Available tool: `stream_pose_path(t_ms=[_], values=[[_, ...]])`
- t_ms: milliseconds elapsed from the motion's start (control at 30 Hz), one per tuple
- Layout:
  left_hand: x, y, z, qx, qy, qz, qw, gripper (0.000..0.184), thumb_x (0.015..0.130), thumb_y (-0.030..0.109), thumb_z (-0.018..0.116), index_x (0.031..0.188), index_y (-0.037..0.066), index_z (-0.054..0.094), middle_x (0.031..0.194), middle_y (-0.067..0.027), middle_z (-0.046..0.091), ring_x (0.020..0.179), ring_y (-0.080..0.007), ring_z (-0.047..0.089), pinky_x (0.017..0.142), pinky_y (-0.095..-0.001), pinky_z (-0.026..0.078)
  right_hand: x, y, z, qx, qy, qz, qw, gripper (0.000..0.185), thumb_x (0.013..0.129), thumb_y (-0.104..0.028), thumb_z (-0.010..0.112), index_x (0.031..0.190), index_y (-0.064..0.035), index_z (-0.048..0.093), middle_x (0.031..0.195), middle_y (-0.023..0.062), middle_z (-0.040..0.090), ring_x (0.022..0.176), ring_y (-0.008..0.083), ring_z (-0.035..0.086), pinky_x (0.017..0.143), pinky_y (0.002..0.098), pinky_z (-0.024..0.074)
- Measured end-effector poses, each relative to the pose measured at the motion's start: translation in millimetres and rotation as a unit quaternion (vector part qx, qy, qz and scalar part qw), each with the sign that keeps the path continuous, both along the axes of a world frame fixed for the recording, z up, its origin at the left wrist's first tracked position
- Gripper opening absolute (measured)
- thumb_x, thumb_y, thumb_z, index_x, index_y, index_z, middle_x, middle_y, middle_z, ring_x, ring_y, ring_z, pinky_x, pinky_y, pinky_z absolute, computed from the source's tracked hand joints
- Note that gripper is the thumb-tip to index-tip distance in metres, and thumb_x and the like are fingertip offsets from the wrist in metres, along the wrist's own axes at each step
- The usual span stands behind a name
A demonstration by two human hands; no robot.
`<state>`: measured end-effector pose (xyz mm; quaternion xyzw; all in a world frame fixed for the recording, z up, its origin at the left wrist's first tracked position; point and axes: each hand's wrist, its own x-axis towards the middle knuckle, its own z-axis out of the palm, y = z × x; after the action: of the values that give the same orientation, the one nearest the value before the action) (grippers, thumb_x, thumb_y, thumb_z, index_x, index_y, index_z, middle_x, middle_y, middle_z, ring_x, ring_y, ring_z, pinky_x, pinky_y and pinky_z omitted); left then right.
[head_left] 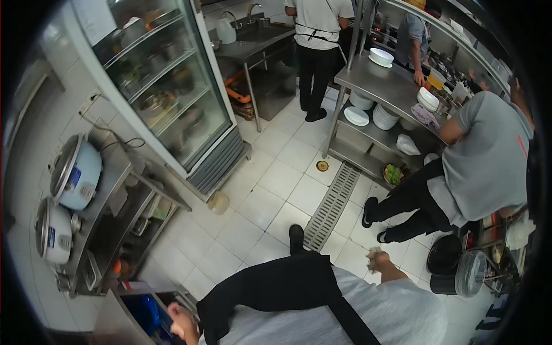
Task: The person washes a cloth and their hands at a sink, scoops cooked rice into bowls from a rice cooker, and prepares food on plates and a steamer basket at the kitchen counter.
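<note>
At the bottom left, my left hand (183,323) is beside an open-topped steel unit (112,313) with a blue plastic item (148,313) inside. Its fingers look bent and slightly blurred. Whether they touch the unit's rim or hold anything, I cannot tell. My right hand (378,260) is out to the right, above the tiled floor. The fingers curl around, or are covered by, a lumpy beige mass that I cannot identify. Grey clothing and a black apron (276,287) fill the lower middle.
A glass-door fridge (167,86) and a shelf with two rice cookers (77,172) stand left. A floor drain (332,204) runs ahead. One person (483,155) bends at a dish-laden steel counter (397,86); others work farther back. Black bins (445,256) stand right.
</note>
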<state>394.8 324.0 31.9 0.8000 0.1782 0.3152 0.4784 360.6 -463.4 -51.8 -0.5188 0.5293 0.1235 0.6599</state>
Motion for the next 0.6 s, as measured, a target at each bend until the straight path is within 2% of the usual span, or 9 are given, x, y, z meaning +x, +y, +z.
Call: stream_pose_path(t_ms=[67,100,133,300,400,433,467,533,600], values=[[126,-68,39,-0.205,0.137,-0.086,0.965,0.006,0.089,0.011,0.050,0.095,0.008,0.049,0.079,0.0005,0.048,0.069,-0.0087,0.046,0.058,-0.0229,0.041,87,6,3,0.084,-0.091,-0.043,0.991,0.020,0.087,-0.011,0.044,0.105,-0.0063,0.049,0.091,0.0125,0.055,0.077,0.0274,0.057,0.062,0.0502,0.0499],[187,-110,61,-0.145,0.144,-0.122,0.971,0.004,0.090,0.011,0.050,0.093,0.009,0.049,0.075,0.0022,0.047,0.063,-0.0072,0.045,0.055,-0.0217,0.040,134,2,-19,0.160,-0.150,-0.081,0.972,0.022,0.089,-0.013,0.041,0.109,-0.0058,0.048,0.093,0.0135,0.055,0.081,0.0283,0.057,0.066,0.0512,0.0502],[240,-171,106,-0.318,0.125,-0.093,0.935,0.003,0.089,0.009,0.051,0.091,0.009,0.049,0.076,0.0024,0.047,0.067,-0.0075,0.047,0.057,-0.0219,0.041,186,-3,-44,0.224,-0.216,-0.037,0.950,0.026,0.090,-0.015,0.040,0.113,-0.0053,0.048,0.099,0.0138,0.057,0.086,0.0298,0.058,0.075,0.0493,0.0498],[440,-321,215,-0.407,-0.052,-0.380,0.829,0.012,0.086,0.006,0.054,0.097,0.008,0.049,0.089,-0.0022,0.054,0.082,-0.0131,0.053,0.076,-0.0271,0.043,433,48,53,0.332,-0.268,0.099,0.899,0.037,0.090,-0.014,0.046,0.125,-0.0046,0.040,0.115,0.0141,0.053,0.101,0.0296,0.055,0.086,0.0431,0.0466],[522,-371,233,-0.425,-0.048,-0.416,0.803,0.012,0.086,0.006,0.054,0.096,0.008,0.049,0.090,-0.0026,0.053,0.086,-0.0147,0.053,0.079,-0.0286,0.044,542,83,149,0.404,-0.301,0.147,0.851,0.038,0.091,-0.023,0.047,0.125,-0.0049,0.041,0.116,0.0137,0.052,0.102,0.0297,0.054,0.085,0.0438,0.0451],[548,-384,227,-0.423,-0.031,-0.415,0.805,0.012,0.086,0.006,0.054,0.096,0.009,0.049,0.091,-0.0020,0.053,0.088,-0.0153,0.053,0.079,-0.0294,0.044,583,80,190,0.290,-0.429,0.389,0.762,0.028,0.091,-0.021,0.047,0.113,-0.0041,0.048,0.110,0.0115,0.055,0.099,0.0283,0.054,0.082,0.0409,0.0457],[574,-393,209,-0.406,0.030,-0.384,0.829,0.012,0.086,0.010,0.055,0.097,0.011,0.049,0.094,-0.0017,0.052,0.091,-0.0164,0.054,0.082,-0.0336,0.045,631,72,238,0.149,-0.518,0.593,0.597,0.021,0.090,-0.019,0.047,0.102,-0.0034,0.054,0.103,0.0094,0.058,0.097,0.0270,0.055,0.078,0.0380,0.0463],[612,-424,193,-0.447,0.197,-0.352,0.798,0.029,0.087,0.019,0.056,0.112,0.015,0.044,0.105,-0.0030,0.052,0.103,-0.0218,0.052,0.087,-0.0456,0.045,692,72,288,-0.106,-0.572,0.729,0.361,0.018,0.088,-0.017,0.049,0.090,-0.0029,0.059,0.095,0.0082,0.060,0.092,0.0270,0.055,0.075,0.0361,0.0462],[652,-449,174,-0.538,0.296,-0.466,0.637,0.061,0.088,0.045,0.048,0.137,0.019,0.024,0.130,-0.0094,0.042,0.118,-0.0316,0.042,0.098,-0.0499,0.035,733,84,308,-0.296,-0.580,0.681,0.336,0.015,0.084,-0.018,0.051,0.086,-0.0033,0.056,0.092,0.0100,0.058,0.089,0.0297,0.054,0.076,0.0381,0.0448]])
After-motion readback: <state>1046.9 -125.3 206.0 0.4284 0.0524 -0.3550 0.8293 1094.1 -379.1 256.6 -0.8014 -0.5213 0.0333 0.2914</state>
